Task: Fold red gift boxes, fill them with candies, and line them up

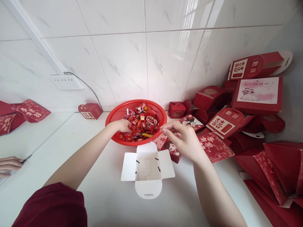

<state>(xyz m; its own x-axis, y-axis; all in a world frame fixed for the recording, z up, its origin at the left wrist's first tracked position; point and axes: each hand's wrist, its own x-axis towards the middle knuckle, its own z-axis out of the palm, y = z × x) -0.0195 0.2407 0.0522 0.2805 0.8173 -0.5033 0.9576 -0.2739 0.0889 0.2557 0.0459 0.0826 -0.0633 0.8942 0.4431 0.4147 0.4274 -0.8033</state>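
A red plastic basket [113, 138] stands against the tiled wall, heaped with red-wrapped candies [142, 121]. My left hand [123, 125] reaches over its left side into the candies, fingers curled down; what they grip is hidden. At the right rim is my right hand [182, 135], thumb and forefinger tips drawn together. Anything between them is too small to make out. Between my forearms, just in front of the basket, sits an opened box [148, 188] with its white inside facing up. Its flaps are spread, and dark marks show by its inner corners.
Red gift boxes [223, 121] pile up on the right, some beside my right hand. A small red box [90, 111] stands left of the basket, below a wall socket [67, 82]. Another person's hand [9, 165] rests at the left edge, near more red boxes [30, 110].
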